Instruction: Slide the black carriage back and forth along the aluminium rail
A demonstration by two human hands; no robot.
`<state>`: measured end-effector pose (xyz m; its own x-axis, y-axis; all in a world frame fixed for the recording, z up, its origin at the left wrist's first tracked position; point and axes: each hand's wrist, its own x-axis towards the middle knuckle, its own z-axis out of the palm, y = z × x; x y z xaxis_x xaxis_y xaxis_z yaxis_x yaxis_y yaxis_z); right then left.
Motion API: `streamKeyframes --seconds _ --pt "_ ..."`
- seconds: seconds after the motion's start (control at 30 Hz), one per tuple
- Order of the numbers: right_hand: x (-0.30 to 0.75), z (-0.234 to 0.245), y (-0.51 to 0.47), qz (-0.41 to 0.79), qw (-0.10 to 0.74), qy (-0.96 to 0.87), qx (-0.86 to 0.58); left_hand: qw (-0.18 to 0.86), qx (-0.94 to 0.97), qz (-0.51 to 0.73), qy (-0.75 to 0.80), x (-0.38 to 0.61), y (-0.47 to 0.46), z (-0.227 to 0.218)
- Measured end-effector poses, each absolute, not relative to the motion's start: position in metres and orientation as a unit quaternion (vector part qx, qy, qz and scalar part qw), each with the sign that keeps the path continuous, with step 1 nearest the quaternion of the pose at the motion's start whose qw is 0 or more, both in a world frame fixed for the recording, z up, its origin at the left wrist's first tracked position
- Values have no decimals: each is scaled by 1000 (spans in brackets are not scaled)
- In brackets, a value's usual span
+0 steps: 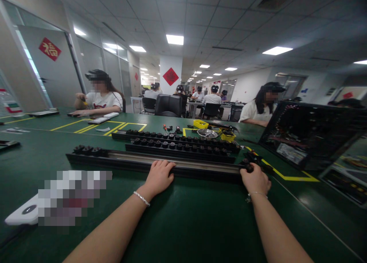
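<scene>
A long black channel rail (197,169) with a pale inner strip lies across the table in front of me. Several black round parts (87,150) sit inside its left end. My left hand (159,177) is closed over the near edge of the rail, around its middle. At the right end, my right hand (256,179) pinches a small black round part (246,163) at the channel; my fingers partly hide it. Two more black rails (177,148) filled with rows of similar round parts lie just behind.
On the green table (200,221), an open black computer case (309,137) stands at right. A white device (23,211) lies at left, partly pixelated. Farther back are yellow bins (200,124) and a metal dish (207,133). Co-workers sit across at left (104,98) and right (258,110).
</scene>
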<state>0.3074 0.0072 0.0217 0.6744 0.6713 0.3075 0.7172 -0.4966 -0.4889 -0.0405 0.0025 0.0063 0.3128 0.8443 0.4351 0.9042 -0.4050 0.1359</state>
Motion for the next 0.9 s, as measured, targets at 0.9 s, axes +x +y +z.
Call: streamKeyframes --seconds 0.9 --pt "316 22 2 -37 305 -389 -868 50 -805 -216 -550 -39 1 10"
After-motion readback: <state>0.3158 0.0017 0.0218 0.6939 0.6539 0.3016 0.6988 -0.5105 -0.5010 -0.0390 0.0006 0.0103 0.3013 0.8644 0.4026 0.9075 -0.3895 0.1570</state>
